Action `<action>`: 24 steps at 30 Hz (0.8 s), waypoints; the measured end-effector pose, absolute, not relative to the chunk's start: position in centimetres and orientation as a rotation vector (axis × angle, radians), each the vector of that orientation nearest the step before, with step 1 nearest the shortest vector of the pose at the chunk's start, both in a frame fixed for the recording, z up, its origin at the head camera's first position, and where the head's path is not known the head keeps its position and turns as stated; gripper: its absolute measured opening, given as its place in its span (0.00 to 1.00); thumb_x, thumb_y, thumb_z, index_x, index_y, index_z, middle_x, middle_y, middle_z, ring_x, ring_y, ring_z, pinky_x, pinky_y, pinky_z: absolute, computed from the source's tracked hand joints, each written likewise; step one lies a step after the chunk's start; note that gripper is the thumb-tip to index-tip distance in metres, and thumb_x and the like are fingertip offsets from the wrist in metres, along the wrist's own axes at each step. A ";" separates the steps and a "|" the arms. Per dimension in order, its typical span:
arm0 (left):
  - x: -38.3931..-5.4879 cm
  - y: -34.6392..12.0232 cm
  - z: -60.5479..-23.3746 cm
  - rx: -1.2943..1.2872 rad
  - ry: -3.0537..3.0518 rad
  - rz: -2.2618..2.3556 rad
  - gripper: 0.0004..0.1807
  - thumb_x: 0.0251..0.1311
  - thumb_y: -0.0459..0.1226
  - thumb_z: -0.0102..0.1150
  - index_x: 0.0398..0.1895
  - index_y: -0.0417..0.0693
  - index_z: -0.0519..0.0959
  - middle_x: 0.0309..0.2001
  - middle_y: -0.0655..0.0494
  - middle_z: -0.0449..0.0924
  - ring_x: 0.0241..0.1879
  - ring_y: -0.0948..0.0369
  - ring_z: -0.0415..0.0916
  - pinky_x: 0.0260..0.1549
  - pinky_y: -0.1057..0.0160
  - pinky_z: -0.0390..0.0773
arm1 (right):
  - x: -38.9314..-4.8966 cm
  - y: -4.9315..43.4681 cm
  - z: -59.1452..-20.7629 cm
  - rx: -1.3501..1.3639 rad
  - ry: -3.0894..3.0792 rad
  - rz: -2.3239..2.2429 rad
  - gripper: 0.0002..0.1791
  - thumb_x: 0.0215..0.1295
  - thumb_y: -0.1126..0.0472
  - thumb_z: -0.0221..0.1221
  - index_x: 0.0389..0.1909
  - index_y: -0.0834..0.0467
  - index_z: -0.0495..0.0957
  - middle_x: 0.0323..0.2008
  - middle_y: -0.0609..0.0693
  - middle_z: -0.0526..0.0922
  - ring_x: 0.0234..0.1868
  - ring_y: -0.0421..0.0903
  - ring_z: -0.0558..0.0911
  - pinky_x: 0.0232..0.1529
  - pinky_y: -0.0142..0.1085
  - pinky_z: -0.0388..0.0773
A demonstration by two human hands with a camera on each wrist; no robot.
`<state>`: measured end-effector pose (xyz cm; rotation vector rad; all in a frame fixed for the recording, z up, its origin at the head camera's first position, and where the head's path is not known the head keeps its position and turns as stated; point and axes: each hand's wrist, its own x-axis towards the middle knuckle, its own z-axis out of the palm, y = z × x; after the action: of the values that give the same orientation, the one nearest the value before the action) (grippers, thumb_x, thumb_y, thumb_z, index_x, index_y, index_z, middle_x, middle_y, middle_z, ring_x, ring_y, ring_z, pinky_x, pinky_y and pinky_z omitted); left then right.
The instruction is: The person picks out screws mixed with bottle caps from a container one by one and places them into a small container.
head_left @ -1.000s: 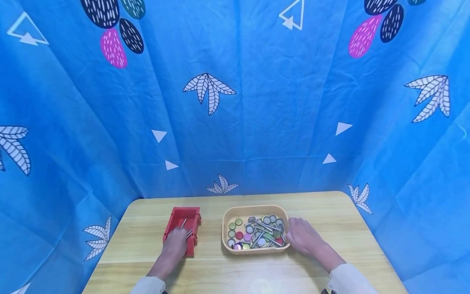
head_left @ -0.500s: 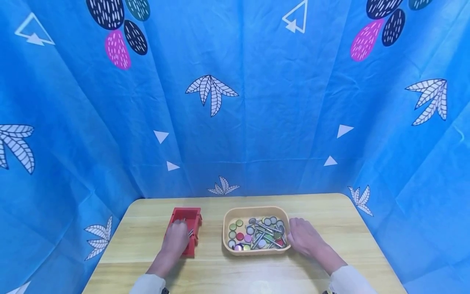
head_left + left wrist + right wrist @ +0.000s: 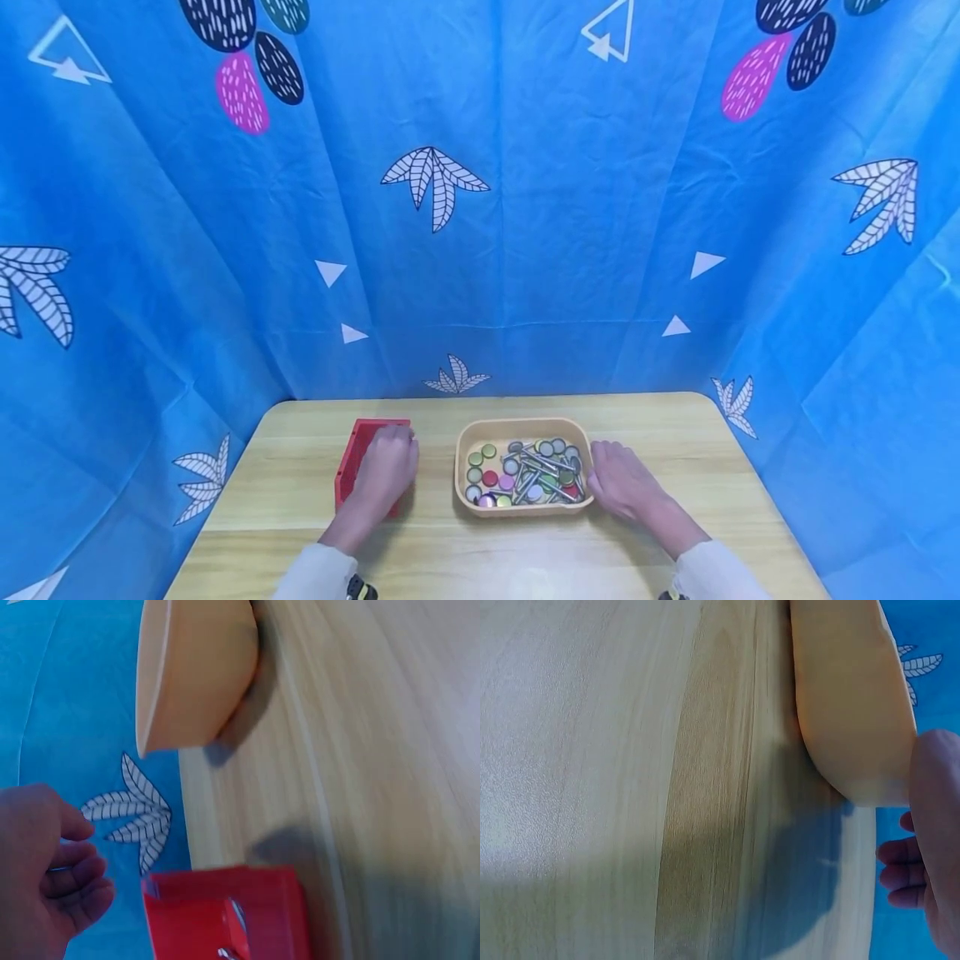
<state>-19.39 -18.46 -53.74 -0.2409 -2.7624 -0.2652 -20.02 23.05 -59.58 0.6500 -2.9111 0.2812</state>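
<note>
My left hand [image 3: 387,460] hangs over the right side of a red plastic bin [image 3: 347,475]. In the left wrist view its fingers [image 3: 75,889] are loosely curled, with nothing visible between them and the thumb. Something silver [image 3: 238,919] shows inside the bin there. To the right stands a beige tray [image 3: 459,467] with round metal bottle caps [image 3: 489,478] and long silver screws or nails [image 3: 538,462]. My right hand [image 3: 621,479] holds the tray's right rim; its thumb meets the tray wall in the right wrist view, and the lower fingers curl beside it.
Bin and tray stand apart on a light wood table [image 3: 517,558], with a strip of tabletop between them. Blue patterned cloth [image 3: 570,217] hangs behind the table and at both sides.
My left hand has come up out of the red bin and shifted right to its right edge; the silver pieces seen beside it earlier are covered from the head view. My right hand stays put.
</note>
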 end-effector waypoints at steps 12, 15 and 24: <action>-20.2 -13.7 -54.1 -0.552 -2.888 -0.660 0.11 0.70 0.38 0.60 0.48 0.44 0.86 0.43 0.52 0.86 0.47 0.56 0.83 0.48 0.58 0.88 | -19.9 22.9 -59.6 0.641 -2.939 0.315 0.08 0.72 0.57 0.52 0.42 0.58 0.73 0.29 0.45 0.71 0.33 0.42 0.69 0.41 0.43 0.75; -20.5 -12.7 -54.5 -0.620 -2.953 -0.687 0.10 0.68 0.36 0.61 0.47 0.44 0.87 0.43 0.52 0.87 0.46 0.58 0.83 0.47 0.61 0.88 | -19.8 22.8 -59.8 0.637 -2.945 0.366 0.11 0.72 0.58 0.52 0.47 0.61 0.74 0.32 0.47 0.75 0.35 0.43 0.72 0.45 0.44 0.76; -21.4 -10.2 -55.4 -0.827 -3.036 -0.519 0.09 0.65 0.32 0.63 0.45 0.44 0.88 0.39 0.54 0.86 0.39 0.64 0.82 0.41 0.69 0.87 | -20.0 22.9 -59.9 0.644 -2.925 0.359 0.11 0.71 0.58 0.52 0.47 0.61 0.74 0.33 0.48 0.76 0.36 0.44 0.73 0.45 0.45 0.77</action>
<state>-21.37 -10.22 -55.42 -0.8268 -3.0355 -0.5193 -20.00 22.89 -59.87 0.6442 -2.9255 0.3595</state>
